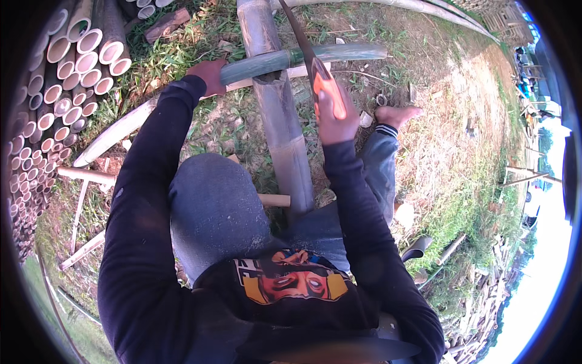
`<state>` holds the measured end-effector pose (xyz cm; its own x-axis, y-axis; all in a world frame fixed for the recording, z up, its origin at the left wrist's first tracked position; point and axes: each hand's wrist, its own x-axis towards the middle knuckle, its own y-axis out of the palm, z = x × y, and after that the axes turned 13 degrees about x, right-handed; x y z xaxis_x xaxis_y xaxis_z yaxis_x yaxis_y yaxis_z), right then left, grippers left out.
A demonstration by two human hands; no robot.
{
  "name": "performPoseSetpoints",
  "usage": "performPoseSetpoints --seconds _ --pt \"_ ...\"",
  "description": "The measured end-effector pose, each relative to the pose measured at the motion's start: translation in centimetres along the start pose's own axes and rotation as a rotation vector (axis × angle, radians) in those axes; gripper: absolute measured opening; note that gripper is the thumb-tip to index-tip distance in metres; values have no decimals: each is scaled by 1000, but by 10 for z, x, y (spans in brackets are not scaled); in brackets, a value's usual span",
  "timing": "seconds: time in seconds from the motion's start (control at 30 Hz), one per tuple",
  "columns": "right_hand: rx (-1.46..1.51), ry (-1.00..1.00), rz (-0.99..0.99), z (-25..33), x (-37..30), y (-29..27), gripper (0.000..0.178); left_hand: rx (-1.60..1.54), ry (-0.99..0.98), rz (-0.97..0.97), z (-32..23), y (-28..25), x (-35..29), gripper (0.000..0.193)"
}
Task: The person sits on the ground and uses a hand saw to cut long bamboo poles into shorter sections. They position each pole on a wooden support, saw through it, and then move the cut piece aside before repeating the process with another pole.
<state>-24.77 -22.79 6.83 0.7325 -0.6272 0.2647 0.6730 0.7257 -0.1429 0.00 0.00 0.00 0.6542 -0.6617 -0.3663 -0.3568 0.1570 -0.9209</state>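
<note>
Primary support: one thick grey bamboo pole (pixel 280 121). A green bamboo length (pixel 260 65) lies crosswise over its far section. Secondary support: the ground (pixel 451 130), bare soil with grass patches. Directly on it: stacked bamboo poles (pixel 86 62) at left and a reddish-brown wood block (pixel 167 25) beyond them.

Outdoor bamboo work yard, open air. Landmark: thick bamboo beam (pixel 279 121). Left of beam: big stack of cut bamboo poles (pixel 85 67), open ends showing. Across beam: green bamboo length (pixel 260 65); just right of beam, orange-handled handsaw (pixel 330 91). Farther right of beam: sunlit dirt ground (pixel 461 115), grass patches (pixel 448 203).
</note>
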Motion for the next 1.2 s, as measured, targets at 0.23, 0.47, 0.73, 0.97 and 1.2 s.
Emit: performPoseSetpoints --seconds 0.23,0.47,0.73,0.97,1.2 --pt "-30 163 16 29 -118 -71 45 -36 84 55 11 -2 11 87" --pt "-52 111 8 30 -117 -68 45 -168 140 198 23 -2 27 86" --pt "19 60 -31 11 -17 -18 39 -327 74 555 23 -16 32 99" --pt "-6 -142 18 -3 -26 -24 44 12 -96 -175 -19 19 -18 84" --pt "-62 -25 21 7 -21 -21 46 124 -91 -77 -29 -6 -21 58"
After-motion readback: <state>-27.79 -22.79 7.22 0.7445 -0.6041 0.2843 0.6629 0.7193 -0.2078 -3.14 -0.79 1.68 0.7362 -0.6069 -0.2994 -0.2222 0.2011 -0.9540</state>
